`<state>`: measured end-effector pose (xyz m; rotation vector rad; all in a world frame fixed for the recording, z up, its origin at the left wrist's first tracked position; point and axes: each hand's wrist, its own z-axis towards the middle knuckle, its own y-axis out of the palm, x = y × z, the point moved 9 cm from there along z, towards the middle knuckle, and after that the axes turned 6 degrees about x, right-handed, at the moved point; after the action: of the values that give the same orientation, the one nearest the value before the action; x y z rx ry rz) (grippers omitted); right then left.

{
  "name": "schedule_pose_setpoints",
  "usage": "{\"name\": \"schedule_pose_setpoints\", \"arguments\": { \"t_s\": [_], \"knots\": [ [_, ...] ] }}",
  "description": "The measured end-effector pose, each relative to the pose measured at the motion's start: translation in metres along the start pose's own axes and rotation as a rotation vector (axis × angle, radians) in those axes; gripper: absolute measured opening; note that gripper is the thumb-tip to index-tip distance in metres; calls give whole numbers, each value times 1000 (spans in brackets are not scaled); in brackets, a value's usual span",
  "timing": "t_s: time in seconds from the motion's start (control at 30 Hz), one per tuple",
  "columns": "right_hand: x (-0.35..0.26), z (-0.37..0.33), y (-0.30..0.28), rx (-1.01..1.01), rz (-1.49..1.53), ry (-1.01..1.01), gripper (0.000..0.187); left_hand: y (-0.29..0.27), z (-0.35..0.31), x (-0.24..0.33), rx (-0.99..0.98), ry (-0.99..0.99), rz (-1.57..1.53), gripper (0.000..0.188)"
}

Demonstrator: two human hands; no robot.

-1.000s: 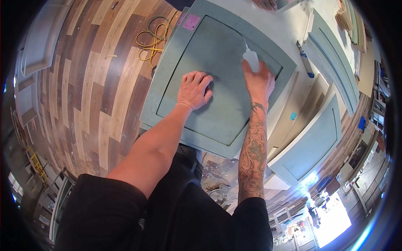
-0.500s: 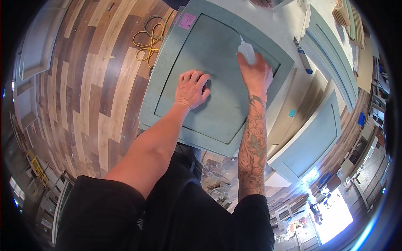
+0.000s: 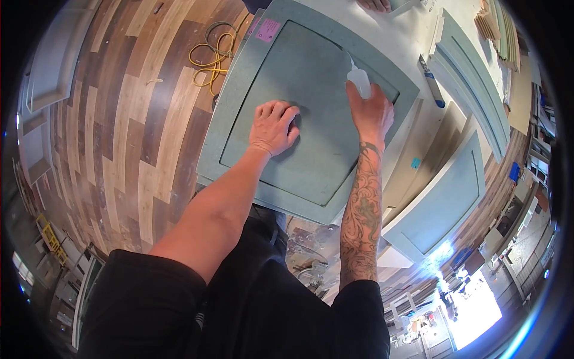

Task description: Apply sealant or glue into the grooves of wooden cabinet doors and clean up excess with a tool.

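A grey-green cabinet door [image 3: 299,119] with a recessed centre panel lies flat in front of me. My right hand [image 3: 372,113] is closed round a translucent white squeeze bottle [image 3: 359,80]. The bottle's thin nozzle points away from me, its tip at the groove along the far right part of the recessed panel. My left hand [image 3: 274,127] rests on the middle of the panel with its fingers curled under. Whatever those fingers may hold is hidden beneath them. A pink label [image 3: 268,30] is stuck on the door's far left corner.
At right, more grey-green doors [image 3: 439,194] and a long panel [image 3: 472,78] lean or lie near a blue-ended hand tool [image 3: 431,82]. A yellow cord [image 3: 209,72] lies coiled on the wood-plank floor [image 3: 131,119]. Another person's hand [image 3: 375,5] shows at the far edge.
My right hand and the squeeze bottle have moved slightly right and toward me, the nozzle tip following the groove. My left hand stays in place.
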<state>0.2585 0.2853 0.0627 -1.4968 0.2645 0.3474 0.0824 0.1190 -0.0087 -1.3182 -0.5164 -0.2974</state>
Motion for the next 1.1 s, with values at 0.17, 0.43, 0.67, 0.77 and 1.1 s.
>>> {"name": "schedule_pose_setpoints", "arguments": {
  "t_s": [0.17,0.43,0.67,0.77,1.1],
  "knots": [
    [6,-2,-1,1,-17,3,52,-1,1,1,18,6,-3,41],
    [13,-5,-3,-24,-2,54,58,-2,1,2,33,6,-1,40],
    [19,-6,-4,-39,-31,83,58,-3,2,3,25,7,11,39],
    [19,-7,-5,-55,-41,102,57,-2,1,2,13,4,16,40],
    [17,-7,-14,-81,-74,174,54,1,0,0,-3,2,26,43]
  ]
}}
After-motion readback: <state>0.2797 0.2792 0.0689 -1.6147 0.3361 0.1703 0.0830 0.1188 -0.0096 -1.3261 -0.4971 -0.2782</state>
